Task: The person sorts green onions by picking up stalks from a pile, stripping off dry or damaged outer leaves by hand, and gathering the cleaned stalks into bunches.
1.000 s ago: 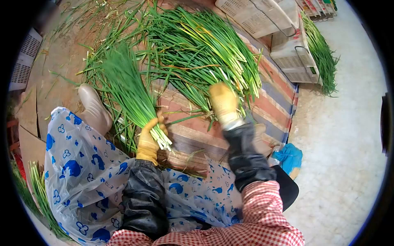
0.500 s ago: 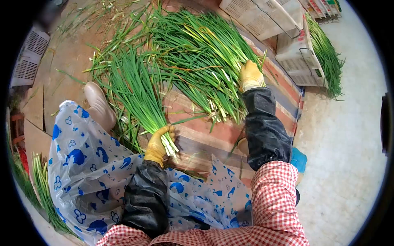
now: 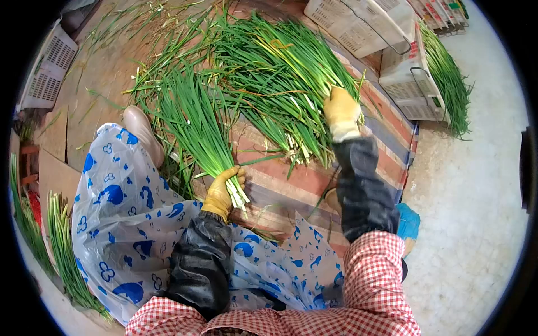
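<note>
My left hand [image 3: 223, 190], in a yellow glove, is wrapped round the pale root ends of a bunch of green stalks [image 3: 196, 126], whose leaves fan out to the upper left. A larger pile of the same stalks [image 3: 280, 73] lies on the striped cloth [image 3: 291, 185]. At the right edge of that pile my right hand [image 3: 341, 110], also gloved, has its fingers closed on the pale ends of some stalks [image 3: 316, 70]. How many stalks it holds is hidden by the glove.
White crates [image 3: 412, 84] stand at the upper right, one with stalks hanging out [image 3: 448, 84]. Another crate [image 3: 49, 67] is at the upper left. A pale boot [image 3: 143, 131] rests left of the bunch. More stalks [image 3: 70, 257] lie at the lower left.
My right hand has moved up and right from the pile's lower edge to its right edge, and closed on stalks there. My left hand still holds its bunch, slightly further right in view.
</note>
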`<state>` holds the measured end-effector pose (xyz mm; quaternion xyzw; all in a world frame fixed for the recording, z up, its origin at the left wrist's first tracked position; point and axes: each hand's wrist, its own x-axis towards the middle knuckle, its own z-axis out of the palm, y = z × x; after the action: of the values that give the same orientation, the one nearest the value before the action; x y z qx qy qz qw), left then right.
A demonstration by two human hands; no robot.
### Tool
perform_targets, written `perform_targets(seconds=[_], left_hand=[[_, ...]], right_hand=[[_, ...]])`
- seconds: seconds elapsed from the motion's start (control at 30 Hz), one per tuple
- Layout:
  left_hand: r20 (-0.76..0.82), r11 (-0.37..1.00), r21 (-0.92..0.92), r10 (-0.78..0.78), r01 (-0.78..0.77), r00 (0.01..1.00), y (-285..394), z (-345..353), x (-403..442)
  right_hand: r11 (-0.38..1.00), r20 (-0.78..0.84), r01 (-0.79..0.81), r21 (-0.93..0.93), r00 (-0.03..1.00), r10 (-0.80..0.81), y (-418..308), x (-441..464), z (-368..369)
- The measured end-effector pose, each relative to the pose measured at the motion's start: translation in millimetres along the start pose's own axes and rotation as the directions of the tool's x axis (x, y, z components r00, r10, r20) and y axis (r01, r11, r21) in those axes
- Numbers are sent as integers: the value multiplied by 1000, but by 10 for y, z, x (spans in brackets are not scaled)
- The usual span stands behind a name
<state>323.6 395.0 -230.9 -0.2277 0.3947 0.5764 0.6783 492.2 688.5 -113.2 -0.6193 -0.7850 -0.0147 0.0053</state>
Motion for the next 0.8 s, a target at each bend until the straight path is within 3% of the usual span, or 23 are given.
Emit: perform_targets(seconds=[0.07,0.1,0.17,0.2,0.33,0.37,0.5,0.53,0.57,0.6,0.63,0.7,0.73,0.77,0.8], left_hand=[[-10,999,37,4,-4,1000,-11,-63,60],[-20,999,29,-21,21,1000,-31,-115,108],[18,1000,17,11,-11,1000,-59,-150,107],[6,999,24,29,-29,1000,-72,-166,109],[47,999,-43,-22,24,999,-32,-161,30],[144,993,-86,-65,78,987,-24,-221,69],[213,982,-178,-30,68,977,-38,-217,80],[308,966,-216,-67,138,949,-1,-126,-30],[404,947,-245,-96,208,910,26,-69,-95],[415,969,-197,-54,148,908,46,-58,-111],[383,968,-186,-88,170,919,36,-91,-43],[441,975,-87,-144,202,886,63,-213,-7],[214,999,-21,-25,31,976,16,-130,14],[149,999,38,33,-39,988,31,-112,31],[107,995,49,87,-93,990,44,-135,90]], right_hand=[[947,100,-149,285,987,125,-168,-497,-60],[928,95,-101,358,993,72,-148,-755,123],[764,311,-186,618,950,-21,-307,-1301,237],[807,251,-113,580,967,-44,-418,-1578,356],[745,363,-171,645,926,-101,-795,-2239,487],[765,366,-160,623,925,-105,-841,-2316,515],[789,419,-152,595,897,-143,-977,-2450,466],[790,418,-145,595,896,-150,-973,-2482,474],[790,360,-41,612,903,-232,-960,-2519,501],[778,293,68,624,903,-314,-974,-2523,508],[818,401,30,574,861,-313,-1006,-2495,429],[790,393,168,589,795,-462,-941,-2339,347],[825,360,181,536,835,-417,-842,-2222,310],[858,320,188,477,873,-369,-737,-2050,270],[915,178,244,321,933,-311,-639,-1816,206]])
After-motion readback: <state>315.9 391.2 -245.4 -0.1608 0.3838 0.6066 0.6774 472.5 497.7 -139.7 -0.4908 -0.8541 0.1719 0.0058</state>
